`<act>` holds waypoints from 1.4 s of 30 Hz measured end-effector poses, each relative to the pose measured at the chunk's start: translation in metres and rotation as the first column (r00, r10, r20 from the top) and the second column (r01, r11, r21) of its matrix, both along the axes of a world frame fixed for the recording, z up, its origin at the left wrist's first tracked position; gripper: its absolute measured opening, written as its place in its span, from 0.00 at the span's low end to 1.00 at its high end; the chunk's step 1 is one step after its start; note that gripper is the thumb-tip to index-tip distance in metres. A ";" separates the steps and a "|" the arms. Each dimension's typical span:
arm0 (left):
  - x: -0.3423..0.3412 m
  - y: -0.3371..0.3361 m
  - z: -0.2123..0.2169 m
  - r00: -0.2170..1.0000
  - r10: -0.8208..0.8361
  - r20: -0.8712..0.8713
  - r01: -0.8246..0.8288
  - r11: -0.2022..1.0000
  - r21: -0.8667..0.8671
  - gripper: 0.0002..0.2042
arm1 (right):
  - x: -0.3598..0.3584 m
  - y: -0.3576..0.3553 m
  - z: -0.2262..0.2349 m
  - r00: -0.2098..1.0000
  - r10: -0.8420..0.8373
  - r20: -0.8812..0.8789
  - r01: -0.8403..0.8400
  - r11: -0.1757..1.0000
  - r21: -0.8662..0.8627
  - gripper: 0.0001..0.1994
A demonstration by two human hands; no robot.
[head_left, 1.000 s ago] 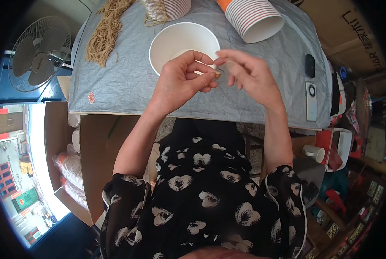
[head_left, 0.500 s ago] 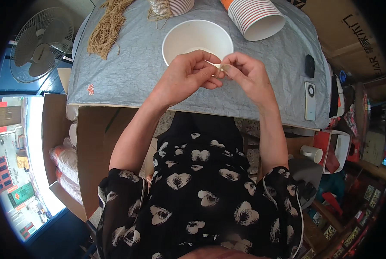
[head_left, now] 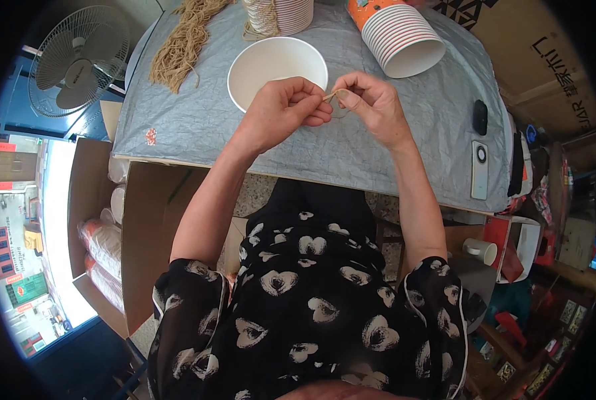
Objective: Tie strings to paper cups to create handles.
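A short piece of thin tan cord (head_left: pixel 332 97) stretches between my two hands above the table. My left hand (head_left: pixel 281 115) is closed, pinching one end between thumb and fingers. The cord's other part sits in the pinch of my right hand (head_left: pixel 376 110), and a loose strand hangs below the fingertips. Just behind my left hand stands a wide white paper tub (head_left: pixel 264 72), partly covered by that hand. A bundle of similar tan cords (head_left: pixel 181 50) lies at the far left. Cord is also looped round a stack of white tubs (head_left: pixel 283 15) at the back.
A stack of orange-and-white paper tubs (head_left: pixel 401 43) lies tilted at the back right. On the grey table cover (head_left: pixel 418 160) are a phone (head_left: pixel 479 170), a small black object (head_left: pixel 480 118) and red-white scraps (head_left: pixel 151 137). A cardboard box (head_left: pixel 161 220) stands at the lower left, a fan (head_left: pixel 80 63) beyond.
My hands have drawn slightly apart, and more tan cord shows between them. The white tub appears farther left relative to my hands. The whole view has shifted a little.
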State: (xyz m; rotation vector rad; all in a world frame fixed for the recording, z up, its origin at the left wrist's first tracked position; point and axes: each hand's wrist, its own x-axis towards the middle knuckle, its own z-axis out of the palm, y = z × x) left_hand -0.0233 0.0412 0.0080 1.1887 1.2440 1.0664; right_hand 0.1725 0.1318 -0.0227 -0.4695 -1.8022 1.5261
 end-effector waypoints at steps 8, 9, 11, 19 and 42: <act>0.001 0.001 -0.005 1.000 0.019 -0.019 -0.018 0.999 0.026 0.09 | 0.003 -0.001 -0.001 0.998 -0.049 0.047 0.052 0.997 -0.059 0.08; 0.001 0.000 -0.006 0.999 0.019 -0.031 -0.018 0.999 0.035 0.09 | 0.002 0.000 -0.001 0.994 -0.059 0.096 0.067 0.995 -0.077 0.08; 0.002 0.001 -0.007 0.999 0.017 -0.042 -0.016 0.999 0.044 0.08 | -0.002 -0.001 -0.001 0.987 -0.069 0.146 0.084 0.992 -0.095 0.09; 0.005 0.001 -0.007 0.979 0.031 -0.203 -0.014 0.996 0.085 0.08 | -0.006 -0.005 -0.004 0.991 -0.045 0.124 0.057 0.994 -0.098 0.05; -0.011 -0.002 -0.005 0.958 0.066 -0.278 -0.039 0.994 0.104 0.09 | 0.048 0.028 -0.017 0.887 -0.379 0.265 0.383 0.923 0.039 0.04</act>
